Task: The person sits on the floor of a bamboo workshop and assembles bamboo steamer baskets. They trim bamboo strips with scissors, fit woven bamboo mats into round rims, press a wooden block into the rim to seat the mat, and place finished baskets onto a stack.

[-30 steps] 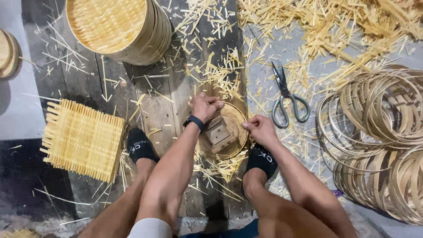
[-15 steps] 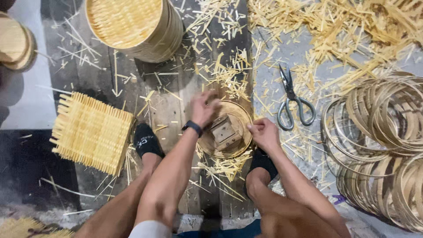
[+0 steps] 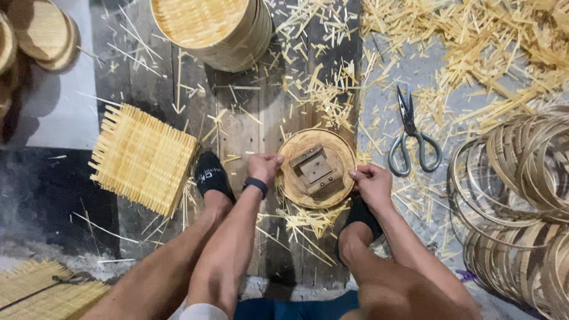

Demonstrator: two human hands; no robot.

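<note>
A round wooden disc (image 3: 296, 184) with a square wooden block fixed on top lies on the plank floor between my feet. My left hand (image 3: 264, 166) grips the disc's left rim, a dark band on its wrist. My right hand (image 3: 371, 184) holds the right rim with the fingers curled over the edge. Bamboo strips stick out from under the disc toward me. Both feet wear black socks and flank the disc.
A square woven bamboo mat (image 3: 142, 157) lies to the left. A stack of round bamboo steamer baskets (image 3: 210, 26) stands at the top. Scissors (image 3: 413, 136) lie to the right, beside a heap of bamboo hoops (image 3: 521, 195). Bamboo offcuts (image 3: 474, 41) litter the floor.
My left hand has slid from the disc's upper edge down to its left rim. The block on the disc has turned slightly. The view has shifted a little.
</note>
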